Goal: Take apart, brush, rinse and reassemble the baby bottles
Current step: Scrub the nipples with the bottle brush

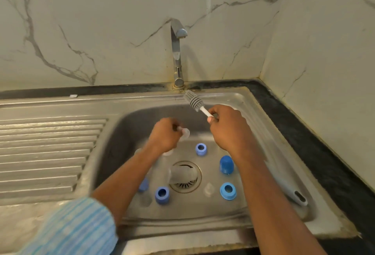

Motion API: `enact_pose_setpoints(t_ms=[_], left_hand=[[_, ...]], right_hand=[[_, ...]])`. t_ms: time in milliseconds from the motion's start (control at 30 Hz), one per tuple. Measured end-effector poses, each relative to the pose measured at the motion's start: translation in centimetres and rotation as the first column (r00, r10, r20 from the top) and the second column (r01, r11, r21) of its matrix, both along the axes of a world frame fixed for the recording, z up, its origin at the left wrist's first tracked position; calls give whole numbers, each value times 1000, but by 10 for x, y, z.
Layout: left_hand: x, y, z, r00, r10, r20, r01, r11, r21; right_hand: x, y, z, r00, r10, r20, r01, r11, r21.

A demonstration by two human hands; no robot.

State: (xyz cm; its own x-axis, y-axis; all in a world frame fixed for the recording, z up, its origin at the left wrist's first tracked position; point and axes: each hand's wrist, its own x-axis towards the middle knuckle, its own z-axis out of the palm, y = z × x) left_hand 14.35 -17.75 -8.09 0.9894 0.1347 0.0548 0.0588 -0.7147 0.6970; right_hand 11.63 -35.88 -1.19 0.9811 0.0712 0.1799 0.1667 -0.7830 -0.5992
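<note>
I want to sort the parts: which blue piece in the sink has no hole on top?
The dark blue domed cap, right of the drain; the blue rings show open holes.

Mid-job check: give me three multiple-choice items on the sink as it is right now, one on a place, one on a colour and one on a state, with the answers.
1. Where does the dark blue domed plastic cap stand?
A. on the ribbed drainboard
B. in the steel sink basin, right of the drain
C. on the black counter

2. What colour is the bristle head of the small white-handled brush?
A. grey
B. yellow
C. red

3. What is the right hand doing?
A. lying flat and empty
B. turning the tap
C. holding the brush by its handle

Answers:
1 B: the cap sits on the basin floor beside the round drain.
2 A: the ribbed head is plainly grey.
3 C: its fingers curl round the white handle, with the head pointing up towards the tap.
</note>
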Motion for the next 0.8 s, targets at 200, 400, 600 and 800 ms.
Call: enact_pose_setpoints(t_ms=[200,400,600,800], left_hand=[[-59,32,34,964,261,57,-146,696,-703],[-53,51,36,957,283,-63,-179,408,-895],[-41,61,30,949,296,-111,-185,234,-955],[-37,70,30,923,362,-133,-195,141,-971]], right_hand=[[-19,19,12,990,76,121,-66,994,-86],[-4,30,32,977,137,162,-101,972,-214],[17,54,23,962,212,174,-167,956,-242],[20,48,5,962,228,150,-185,949,-253]])
